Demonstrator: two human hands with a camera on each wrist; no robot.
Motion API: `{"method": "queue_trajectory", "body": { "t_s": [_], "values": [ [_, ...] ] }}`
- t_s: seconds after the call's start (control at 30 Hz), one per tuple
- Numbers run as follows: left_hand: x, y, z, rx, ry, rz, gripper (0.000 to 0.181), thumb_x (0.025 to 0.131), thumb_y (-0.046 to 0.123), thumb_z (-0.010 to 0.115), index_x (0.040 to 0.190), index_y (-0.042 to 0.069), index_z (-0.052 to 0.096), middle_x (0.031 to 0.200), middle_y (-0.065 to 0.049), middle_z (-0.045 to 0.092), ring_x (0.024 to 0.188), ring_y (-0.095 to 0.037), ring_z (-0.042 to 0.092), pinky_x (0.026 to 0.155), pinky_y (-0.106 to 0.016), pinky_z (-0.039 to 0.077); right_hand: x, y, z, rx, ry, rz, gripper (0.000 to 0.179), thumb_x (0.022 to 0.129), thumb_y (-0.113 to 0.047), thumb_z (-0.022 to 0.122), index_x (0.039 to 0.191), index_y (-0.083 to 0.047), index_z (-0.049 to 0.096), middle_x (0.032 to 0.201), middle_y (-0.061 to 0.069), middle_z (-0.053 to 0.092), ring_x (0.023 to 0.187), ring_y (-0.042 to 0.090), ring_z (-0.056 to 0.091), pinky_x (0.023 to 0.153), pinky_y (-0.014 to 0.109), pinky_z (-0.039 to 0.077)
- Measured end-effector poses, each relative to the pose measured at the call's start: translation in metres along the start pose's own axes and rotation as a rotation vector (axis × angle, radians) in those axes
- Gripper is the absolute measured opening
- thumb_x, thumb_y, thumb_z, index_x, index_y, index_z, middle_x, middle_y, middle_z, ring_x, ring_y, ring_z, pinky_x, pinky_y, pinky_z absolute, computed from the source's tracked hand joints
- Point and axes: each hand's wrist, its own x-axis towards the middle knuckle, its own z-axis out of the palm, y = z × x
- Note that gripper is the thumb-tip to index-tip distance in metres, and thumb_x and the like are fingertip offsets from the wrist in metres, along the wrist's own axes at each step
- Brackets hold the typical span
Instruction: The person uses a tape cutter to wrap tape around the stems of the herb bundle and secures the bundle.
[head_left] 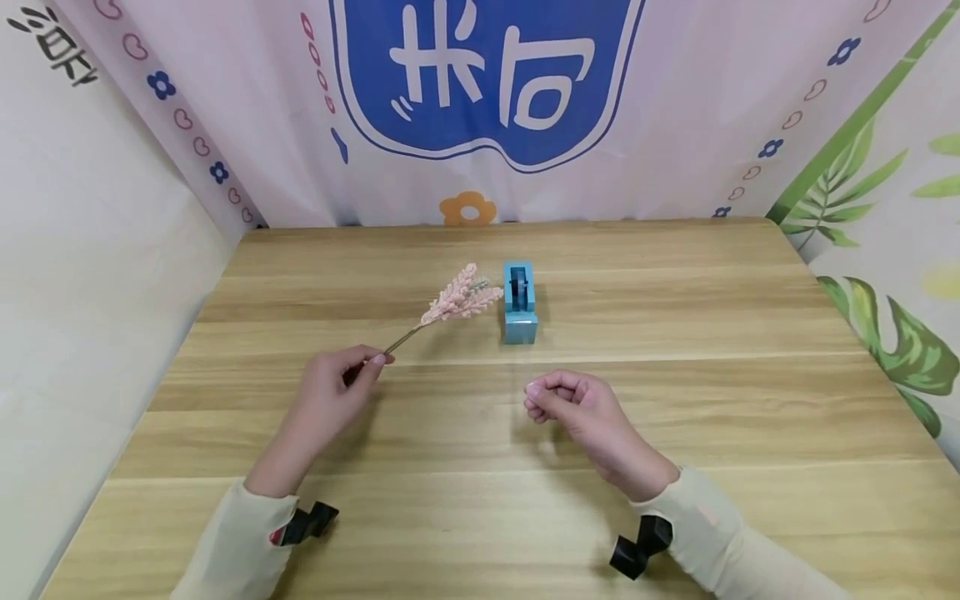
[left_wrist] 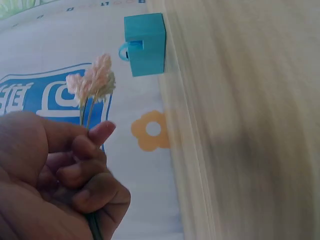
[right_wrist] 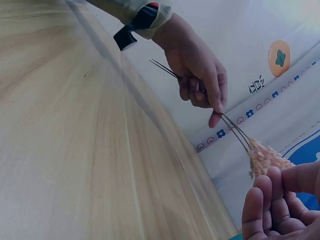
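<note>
My left hand (head_left: 337,387) pinches the thin stems of a pink artificial flower sprig (head_left: 457,298) between thumb and forefinger. Its fluffy heads slant up and right, near a blue tape dispenser (head_left: 520,304) that stands on the table. In the right wrist view the stem ends stick out behind the left hand (right_wrist: 197,75). Just in front of the dispenser, to its right, my right hand (head_left: 581,417) is raised with thumb against curled forefinger. It appears to pinch a strip of clear tape, which is so faint that its length and ends are hard to make out.
The wooden table (head_left: 450,517) extends around both hands. A printed curtain (head_left: 675,125) hangs along its back edge, with a pale wall cloth (head_left: 90,275) on the left and a leaf-patterned one (head_left: 885,242) on the right. Black wrist cameras (head_left: 641,546) sit on both sleeves.
</note>
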Motion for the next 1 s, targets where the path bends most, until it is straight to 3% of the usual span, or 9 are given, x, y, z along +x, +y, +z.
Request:
{"method": "queue_trajectory", "body": {
  "t_s": [0.1,0.2,0.47,0.7,0.8,1.0],
  "values": [
    [-0.007,0.000,-0.004,-0.002,-0.035,0.011,0.021,0.106,0.009,0.059,0.109,0.000,0.078,0.078,-0.014,0.071,0.053,-0.003,0.038,0.050,-0.023,0.038,0.000,-0.004,-0.001,-0.010,-0.001,-0.018,0.024,0.104,-0.008,0.063,0.112,0.014,0.063,0.089,-0.003,0.075,0.085,0.007,0.069,0.084,0.026,0.060],
    [-0.014,-0.002,-0.007,0.012,-0.052,0.014,0.019,0.105,0.007,0.061,0.107,0.000,0.079,0.095,-0.016,0.079,0.056,-0.003,0.041,0.052,-0.023,0.040,0.001,-0.009,-0.003,-0.018,-0.012,-0.042,0.025,0.104,-0.009,0.062,0.113,0.015,0.063,0.088,-0.006,0.075,0.085,0.007,0.069,0.083,0.025,0.060],
    [-0.022,-0.004,-0.011,0.011,-0.077,0.051,0.014,0.101,0.005,0.067,0.102,0.003,0.081,0.095,-0.014,0.079,0.066,-0.002,0.051,0.057,-0.023,0.046,0.004,-0.023,-0.006,0.031,-0.022,-0.072,0.008,0.104,-0.005,0.062,0.103,0.000,0.068,0.086,-0.008,0.074,0.084,0.007,0.069,0.081,0.024,0.060],
    [-0.024,-0.008,-0.014,0.038,-0.134,0.049,0.014,0.101,0.008,0.069,0.106,0.005,0.081,0.101,-0.011,0.081,0.077,-0.001,0.063,0.065,-0.023,0.053,0.005,-0.030,-0.007,0.024,-0.015,-0.090,0.008,0.104,-0.004,0.062,0.104,0.001,0.068,0.085,-0.008,0.074,0.083,0.006,0.069,0.080,0.024,0.060],
    [-0.024,-0.007,-0.012,0.071,-0.140,0.061,0.014,0.100,0.011,0.070,0.106,0.007,0.082,0.101,-0.008,0.081,0.076,0.000,0.061,0.066,-0.023,0.052,0.006,-0.033,-0.007,0.025,-0.014,-0.093,0.007,0.104,-0.005,0.062,0.102,-0.004,0.069,0.085,-0.009,0.075,0.083,0.006,0.069,0.080,0.023,0.060],
    [-0.017,0.000,-0.003,0.113,-0.177,0.109,0.015,0.101,0.013,0.070,0.107,0.009,0.082,0.097,-0.004,0.080,0.074,-0.002,0.057,0.066,-0.023,0.049,0.008,-0.036,-0.003,0.026,-0.003,-0.085,0.016,0.104,-0.006,0.062,0.110,0.008,0.067,0.086,-0.008,0.076,0.084,0.007,0.070,0.079,0.023,0.060]
  ]
}}
